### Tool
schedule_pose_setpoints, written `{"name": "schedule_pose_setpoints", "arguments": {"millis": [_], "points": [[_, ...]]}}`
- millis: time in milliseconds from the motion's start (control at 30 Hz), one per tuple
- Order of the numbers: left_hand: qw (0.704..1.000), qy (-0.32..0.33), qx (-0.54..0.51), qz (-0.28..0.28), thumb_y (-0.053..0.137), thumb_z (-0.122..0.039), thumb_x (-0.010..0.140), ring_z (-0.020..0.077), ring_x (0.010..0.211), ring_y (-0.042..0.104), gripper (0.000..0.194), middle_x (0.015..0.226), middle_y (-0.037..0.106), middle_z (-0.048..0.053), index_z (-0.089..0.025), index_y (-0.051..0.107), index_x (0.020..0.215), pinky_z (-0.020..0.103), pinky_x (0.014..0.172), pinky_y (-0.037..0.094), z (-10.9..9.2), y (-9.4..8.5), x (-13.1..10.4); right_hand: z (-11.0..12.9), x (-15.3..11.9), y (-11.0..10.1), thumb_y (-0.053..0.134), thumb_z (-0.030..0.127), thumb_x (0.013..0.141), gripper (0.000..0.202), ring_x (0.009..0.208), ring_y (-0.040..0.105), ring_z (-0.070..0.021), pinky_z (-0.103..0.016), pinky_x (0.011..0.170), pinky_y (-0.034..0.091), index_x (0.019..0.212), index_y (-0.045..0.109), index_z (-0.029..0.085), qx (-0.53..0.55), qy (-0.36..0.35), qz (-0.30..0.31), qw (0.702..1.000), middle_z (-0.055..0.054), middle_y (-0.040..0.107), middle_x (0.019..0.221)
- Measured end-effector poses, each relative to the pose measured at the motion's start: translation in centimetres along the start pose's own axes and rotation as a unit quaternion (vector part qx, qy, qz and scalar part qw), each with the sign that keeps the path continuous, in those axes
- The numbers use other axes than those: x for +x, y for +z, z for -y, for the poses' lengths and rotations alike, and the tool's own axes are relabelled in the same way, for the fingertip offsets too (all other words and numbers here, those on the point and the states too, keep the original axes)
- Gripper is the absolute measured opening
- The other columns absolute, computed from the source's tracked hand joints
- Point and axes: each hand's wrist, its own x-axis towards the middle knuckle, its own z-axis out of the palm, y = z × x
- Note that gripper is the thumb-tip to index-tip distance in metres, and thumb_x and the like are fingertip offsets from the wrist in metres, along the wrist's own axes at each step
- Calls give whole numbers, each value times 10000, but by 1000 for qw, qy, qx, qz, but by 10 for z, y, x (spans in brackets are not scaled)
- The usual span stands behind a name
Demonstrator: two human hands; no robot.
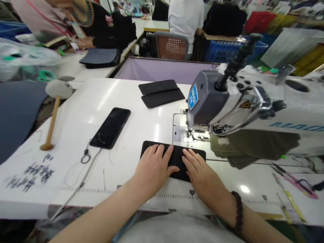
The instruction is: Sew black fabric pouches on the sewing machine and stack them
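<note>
A black rectangular fabric piece lies flat on the white table, just in front of the sewing machine's needle plate. My left hand rests on its left part, fingers spread and thumb pointing right. On the right part lies my right hand, its fingers stretched out flat; a dark braided band is on that wrist. Both palms face down. Behind the hands, two more black pieces lie partly overlapping. The sewing machine head stands to the right, its needle area beyond the fabric.
A black phone with a ring strap and a mallet lie left. Olive fabric sits under the machine arm. Pink-handled scissors and yellow-handled tools lie right. Beyond the table, a person in white sits on a chair.
</note>
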Motion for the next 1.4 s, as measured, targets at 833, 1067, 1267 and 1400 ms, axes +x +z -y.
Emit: {"name": "schedule_pose_setpoints", "arguments": {"millis": [833, 1067, 1267, 1400], "points": [[993, 102, 43, -27, 384, -194, 890, 214, 1014, 522, 313, 1140, 549, 117, -116, 491, 1173, 349, 884, 416, 13, 9, -13, -9, 1, -26, 481, 404, 821, 495, 1176, 381, -296, -505, 914, 345, 1237, 451, 138, 66, 4, 33, 997, -171, 426, 1291], [994, 75, 77, 15, 473, -524, 803, 322, 1212, 343, 643, 1292, 412, 188, -22, 446, 1205, 450, 983, 297, 9, 4, 61, -59, 21, -30, 437, 250, 853, 275, 988, 501, -216, -384, 873, 419, 1025, 602, 112, 101, -147, 41, 983, -111, 553, 1162], [980, 186, 56, 45, 583, -264, 796, 205, 999, 533, 318, 1133, 529, 99, -123, 553, 1079, 278, 861, 414, 3, -2, 84, -64, 18, -18, 423, 247, 861, 282, 916, 512, -229, -416, 786, 440, 1041, 593, 112, 78, -149, -5, 986, -128, 568, 1088], [984, 173, 43, 21, 528, -363, 823, 232, 1000, 516, 340, 1086, 537, 112, -106, 560, 1044, 323, 878, 405, -1, 1, 84, -70, 18, -16, 455, 314, 848, 304, 810, 509, -216, -387, 710, 446, 1023, 607, 117, 91, -110, -22, 990, -120, 570, 898]]}}
